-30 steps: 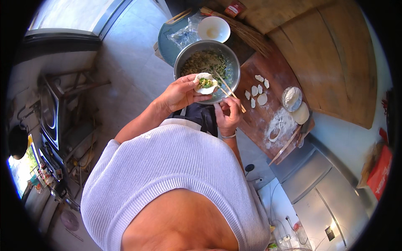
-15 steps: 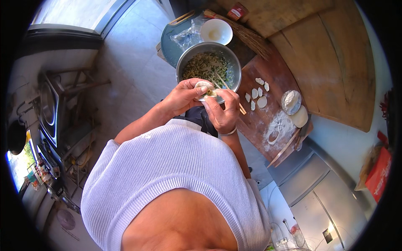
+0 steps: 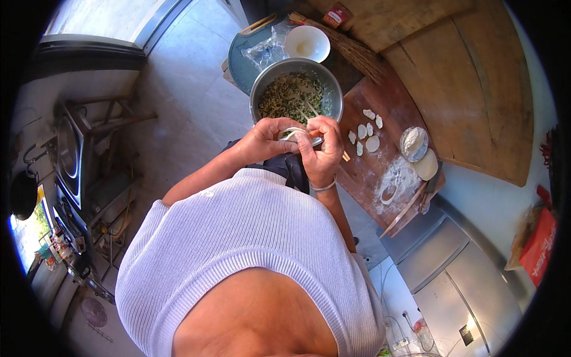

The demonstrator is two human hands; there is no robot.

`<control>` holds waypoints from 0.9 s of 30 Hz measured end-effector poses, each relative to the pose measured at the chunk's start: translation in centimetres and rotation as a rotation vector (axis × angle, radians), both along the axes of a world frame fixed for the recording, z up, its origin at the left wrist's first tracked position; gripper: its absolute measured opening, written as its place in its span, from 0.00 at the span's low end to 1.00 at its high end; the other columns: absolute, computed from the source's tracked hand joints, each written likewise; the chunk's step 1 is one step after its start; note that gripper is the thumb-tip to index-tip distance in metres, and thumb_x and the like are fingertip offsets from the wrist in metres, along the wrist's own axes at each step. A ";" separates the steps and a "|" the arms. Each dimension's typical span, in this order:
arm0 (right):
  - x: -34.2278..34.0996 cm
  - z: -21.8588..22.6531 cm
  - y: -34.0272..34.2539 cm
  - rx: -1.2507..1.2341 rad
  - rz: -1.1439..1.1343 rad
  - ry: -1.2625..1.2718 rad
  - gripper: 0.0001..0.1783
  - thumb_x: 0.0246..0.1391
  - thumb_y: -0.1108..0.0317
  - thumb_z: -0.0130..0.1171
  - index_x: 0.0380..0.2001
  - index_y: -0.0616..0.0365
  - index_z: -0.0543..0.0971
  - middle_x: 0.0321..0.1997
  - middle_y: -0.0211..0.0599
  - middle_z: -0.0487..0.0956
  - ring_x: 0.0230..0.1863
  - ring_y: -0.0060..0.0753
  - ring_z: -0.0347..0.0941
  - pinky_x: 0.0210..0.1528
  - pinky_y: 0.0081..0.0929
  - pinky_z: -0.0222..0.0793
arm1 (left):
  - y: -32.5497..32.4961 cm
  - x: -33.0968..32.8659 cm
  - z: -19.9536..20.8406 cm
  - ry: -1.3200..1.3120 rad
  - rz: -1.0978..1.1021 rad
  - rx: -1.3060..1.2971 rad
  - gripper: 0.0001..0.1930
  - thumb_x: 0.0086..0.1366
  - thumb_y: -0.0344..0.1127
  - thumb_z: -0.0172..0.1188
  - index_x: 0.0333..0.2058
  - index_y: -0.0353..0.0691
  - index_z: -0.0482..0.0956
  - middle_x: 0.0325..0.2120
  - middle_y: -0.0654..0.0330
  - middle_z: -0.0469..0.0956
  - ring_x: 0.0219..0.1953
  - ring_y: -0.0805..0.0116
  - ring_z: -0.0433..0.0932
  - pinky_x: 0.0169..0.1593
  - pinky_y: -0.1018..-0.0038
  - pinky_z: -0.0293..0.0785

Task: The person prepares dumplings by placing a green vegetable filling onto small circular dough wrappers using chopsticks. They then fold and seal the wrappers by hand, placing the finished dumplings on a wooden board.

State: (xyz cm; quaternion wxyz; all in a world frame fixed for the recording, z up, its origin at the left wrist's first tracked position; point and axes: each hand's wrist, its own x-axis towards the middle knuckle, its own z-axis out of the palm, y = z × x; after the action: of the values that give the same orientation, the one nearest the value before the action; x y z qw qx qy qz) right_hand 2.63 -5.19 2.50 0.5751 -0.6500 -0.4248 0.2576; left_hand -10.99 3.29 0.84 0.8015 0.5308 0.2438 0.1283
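Between my two hands, over the near rim of a steel bowl, is a dumpling folded from a pale dough wrapper. My left hand grips it from the left, thumb and fingers closed round it. From the right, my right hand pinches its edge with thumb and forefinger. My fingers hide much of the dumpling. The bowl holds a chopped green and brown filling. Chopsticks stand in the filling, and their other ends show past my right hand.
Right of the bowl, a wooden board carries several small dough pieces, flour and a rolling pin. A floury dish sits by a flat dough round. Behind the bowl are a white bowl and a straw brush.
The wrapper was open with filling showing; now its edges are folded together. My right hand has moved in closer to my left, fingers pinching the dough.
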 end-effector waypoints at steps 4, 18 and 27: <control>0.7 -0.4 -0.3 0.025 0.083 -0.170 0.09 0.45 0.72 0.65 0.32 0.61 0.79 0.36 0.37 0.74 0.36 0.35 0.72 0.38 0.30 0.71 | -0.2 0.2 0.2 0.005 0.028 0.000 0.20 0.57 0.27 0.64 0.48 0.34 0.72 0.41 0.61 0.77 0.43 0.74 0.75 0.48 0.75 0.73; 2.1 1.5 0.2 0.013 0.096 -0.254 0.22 0.48 0.68 0.66 0.46 0.65 0.77 0.43 0.42 0.76 0.42 0.39 0.75 0.41 0.28 0.74 | -0.5 0.8 0.0 -0.073 0.326 -0.062 0.11 0.61 0.22 0.57 0.43 0.30 0.76 0.36 0.56 0.80 0.39 0.68 0.80 0.44 0.74 0.79; 2.3 3.0 -0.7 -0.015 0.046 -0.214 0.17 0.50 0.78 0.60 0.45 0.65 0.75 0.32 0.39 0.80 0.32 0.27 0.79 0.32 0.19 0.75 | 0.2 0.8 0.8 -0.132 0.336 -0.114 0.10 0.64 0.24 0.54 0.44 0.30 0.77 0.43 0.52 0.75 0.38 0.68 0.80 0.42 0.75 0.80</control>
State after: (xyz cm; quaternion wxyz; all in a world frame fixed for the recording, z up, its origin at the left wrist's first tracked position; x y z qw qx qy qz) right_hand 4.93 -5.93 5.50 0.5155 -0.6680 -0.4967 0.2032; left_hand -10.23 3.49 1.61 0.8120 0.4266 0.2826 0.2807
